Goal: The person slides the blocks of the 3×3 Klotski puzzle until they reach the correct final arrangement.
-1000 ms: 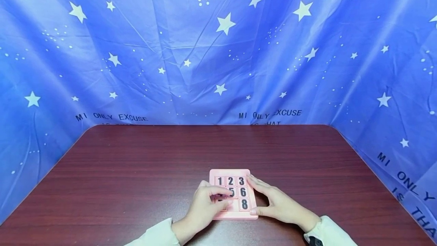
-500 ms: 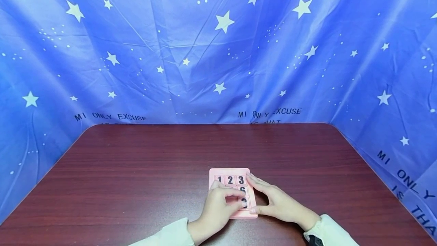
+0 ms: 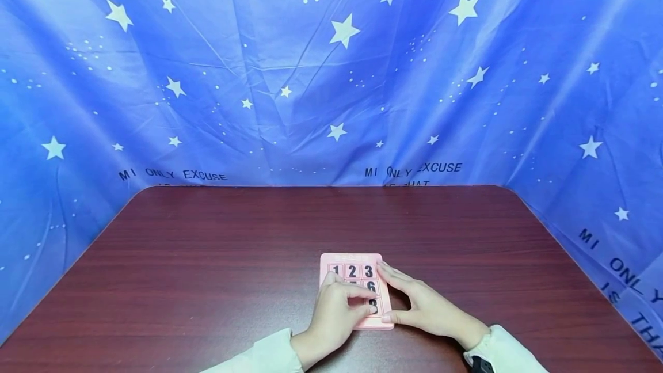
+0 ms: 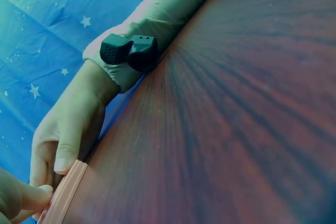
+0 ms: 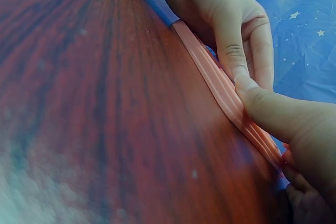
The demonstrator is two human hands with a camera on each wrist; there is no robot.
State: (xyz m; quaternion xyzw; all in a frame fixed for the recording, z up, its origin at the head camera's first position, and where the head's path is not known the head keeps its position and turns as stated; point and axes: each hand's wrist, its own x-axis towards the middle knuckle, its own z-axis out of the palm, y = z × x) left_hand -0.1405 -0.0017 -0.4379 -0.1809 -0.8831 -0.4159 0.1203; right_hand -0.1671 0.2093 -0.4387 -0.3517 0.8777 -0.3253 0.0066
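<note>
A pink sliding number puzzle (image 3: 357, 322) lies flat on the table, with black numerals on square tiles. Its tiles 1, 2 and 3 show in the far row, while the left hand covers much of the lower left. My left hand (image 3: 331, 312) reaches across it with the thumb and forefinger spread; the thumb tip touches the 8 tile (image 3: 374, 307), and the forefinger lies near the 6. Along the right side, my right hand (image 3: 432, 309) holds the frame, fingers at the far corner and thumb at the near corner. The right wrist view shows the puzzle's ridged edge (image 5: 212, 82).
The dark red wooden table (image 3: 207, 246) stretches around the puzzle. A blue cloth with white stars (image 3: 259, 73) hangs behind and at both sides. On the right wrist sits a black strapped device (image 4: 131, 51) below a pale sleeve.
My left hand has slid right across the puzzle, from around the 5 and the gap in the bottom row to the 8. My right hand stays at the frame's edge.
</note>
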